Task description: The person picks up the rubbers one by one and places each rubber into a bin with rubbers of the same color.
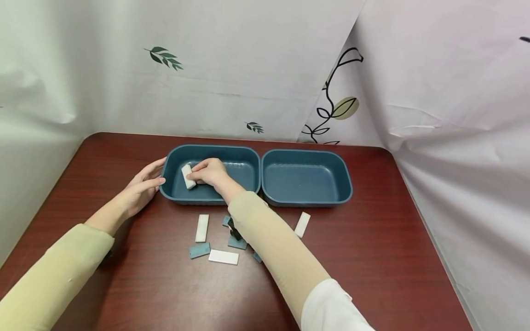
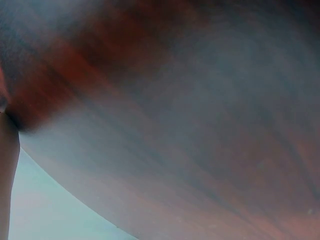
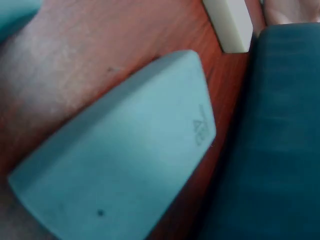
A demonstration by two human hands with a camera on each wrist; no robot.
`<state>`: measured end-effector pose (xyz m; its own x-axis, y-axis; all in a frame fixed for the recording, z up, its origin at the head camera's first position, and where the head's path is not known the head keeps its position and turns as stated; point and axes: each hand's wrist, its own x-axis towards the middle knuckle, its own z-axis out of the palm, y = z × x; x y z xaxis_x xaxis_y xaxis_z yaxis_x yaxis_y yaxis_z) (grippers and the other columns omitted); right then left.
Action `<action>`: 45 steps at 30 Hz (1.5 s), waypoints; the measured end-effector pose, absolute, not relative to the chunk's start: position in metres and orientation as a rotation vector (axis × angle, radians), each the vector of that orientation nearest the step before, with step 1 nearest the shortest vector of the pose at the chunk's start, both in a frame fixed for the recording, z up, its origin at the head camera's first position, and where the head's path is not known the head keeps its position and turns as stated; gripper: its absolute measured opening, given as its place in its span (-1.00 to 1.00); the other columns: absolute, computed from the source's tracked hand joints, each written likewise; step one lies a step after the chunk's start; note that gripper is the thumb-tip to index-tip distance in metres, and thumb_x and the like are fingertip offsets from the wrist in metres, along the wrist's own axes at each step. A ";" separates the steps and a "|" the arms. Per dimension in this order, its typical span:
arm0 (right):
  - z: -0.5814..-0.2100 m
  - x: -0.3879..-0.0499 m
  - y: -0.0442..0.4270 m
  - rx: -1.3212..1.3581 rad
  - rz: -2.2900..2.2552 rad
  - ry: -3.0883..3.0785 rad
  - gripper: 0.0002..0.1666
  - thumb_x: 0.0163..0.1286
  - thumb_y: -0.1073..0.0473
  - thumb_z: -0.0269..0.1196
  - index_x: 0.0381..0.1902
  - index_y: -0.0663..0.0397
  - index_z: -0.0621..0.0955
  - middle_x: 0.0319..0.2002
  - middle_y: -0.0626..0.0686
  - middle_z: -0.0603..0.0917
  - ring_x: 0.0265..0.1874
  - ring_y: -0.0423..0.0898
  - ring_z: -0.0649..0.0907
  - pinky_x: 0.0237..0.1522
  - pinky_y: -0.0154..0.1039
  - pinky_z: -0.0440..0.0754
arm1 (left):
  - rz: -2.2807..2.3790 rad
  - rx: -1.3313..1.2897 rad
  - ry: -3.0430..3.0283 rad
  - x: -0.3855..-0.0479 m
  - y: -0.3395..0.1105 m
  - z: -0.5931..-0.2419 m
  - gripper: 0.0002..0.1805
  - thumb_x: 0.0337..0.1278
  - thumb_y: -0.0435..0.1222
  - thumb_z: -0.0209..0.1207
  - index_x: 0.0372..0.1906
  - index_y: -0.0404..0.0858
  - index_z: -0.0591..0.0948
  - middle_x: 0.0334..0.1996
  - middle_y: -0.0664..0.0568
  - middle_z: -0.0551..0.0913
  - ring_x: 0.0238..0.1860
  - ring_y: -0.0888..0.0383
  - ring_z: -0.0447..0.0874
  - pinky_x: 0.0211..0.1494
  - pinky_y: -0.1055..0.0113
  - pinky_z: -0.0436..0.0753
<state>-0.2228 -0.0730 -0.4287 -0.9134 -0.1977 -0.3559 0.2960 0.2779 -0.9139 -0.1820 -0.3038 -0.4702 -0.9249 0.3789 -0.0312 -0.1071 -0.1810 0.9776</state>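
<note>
Inside the left blue bin (image 1: 211,201), my right hand (image 1: 212,173) pinches a white rectangular block (image 1: 187,174) between thumb and fingers, near the bin's left end. My left hand (image 1: 142,189) rests against that bin's left side, its fingers extended and the thumb at the rim. Below the bin lie a white block (image 1: 202,228), another white block (image 1: 223,257) and a grey-blue block (image 1: 199,250). The right wrist view shows a light blue block (image 3: 130,145) with a small printed mark, close beside the bin wall (image 3: 265,130).
A second blue bin (image 1: 306,203) stands against the right side of the first. More grey-blue blocks (image 1: 237,242) lie partly under my right forearm, beside a black item (image 1: 234,228) at the wrist. One white block (image 1: 302,224) lies right of the arm. Patterned cloth hangs behind the table.
</note>
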 end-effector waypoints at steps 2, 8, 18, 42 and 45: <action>-0.430 -0.223 -0.073 0.086 -1.637 2.186 -0.84 0.29 0.32 0.55 -0.19 0.27 0.83 -0.18 0.16 0.81 -0.47 -0.16 0.71 -0.29 -0.32 0.77 | 2.171 0.311 1.770 -0.182 -0.303 -0.470 -0.36 0.59 -0.49 -0.06 0.62 -0.07 0.21 0.45 0.30 0.40 0.37 0.43 0.44 0.31 0.59 0.46; -0.431 -0.224 -0.073 0.075 -1.571 2.248 -0.86 0.28 0.29 0.56 -0.22 0.24 0.84 -0.19 0.16 0.84 -0.40 -0.08 0.80 -0.37 -0.39 0.73 | 2.172 0.311 1.764 -0.182 -0.302 -0.468 -0.37 0.59 -0.49 -0.05 0.62 -0.05 0.23 0.44 0.31 0.40 0.37 0.45 0.44 0.32 0.58 0.45; -0.433 -0.226 -0.077 -0.032 -1.309 2.433 -0.86 0.30 0.14 0.57 -0.28 0.09 0.86 -0.40 0.02 0.86 -0.55 -0.25 0.76 -0.46 -0.47 0.65 | 2.185 0.323 1.762 -0.182 -0.304 -0.470 -0.35 0.59 -0.51 -0.07 0.64 -0.08 0.22 0.45 0.29 0.40 0.39 0.43 0.43 0.33 0.58 0.45; -0.435 -0.224 -0.079 -0.045 -1.502 2.286 -0.88 0.29 0.41 0.51 -0.20 0.33 0.82 -0.13 0.20 0.84 -0.24 0.10 0.88 -0.43 -0.42 0.74 | 2.157 0.291 1.813 -0.181 -0.302 -0.469 -0.35 0.60 -0.49 -0.05 0.64 -0.06 0.21 0.43 0.31 0.39 0.37 0.45 0.43 0.29 0.59 0.47; -0.435 -0.224 -0.079 -0.051 -1.558 2.235 -0.86 0.29 0.45 0.49 -0.18 0.39 0.81 -0.13 0.27 0.83 -0.20 0.17 0.87 -0.43 -0.40 0.75 | 2.155 0.285 1.814 -0.181 -0.302 -0.468 -0.35 0.60 -0.49 -0.05 0.63 -0.05 0.22 0.43 0.30 0.39 0.37 0.45 0.42 0.29 0.59 0.46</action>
<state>-0.2237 -0.0788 -0.4346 -0.9138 -0.2607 -0.3113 0.2018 0.3738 -0.9053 -0.1807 -0.3022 -0.4681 -0.9322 0.3589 -0.0461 -0.1067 -0.1509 0.9828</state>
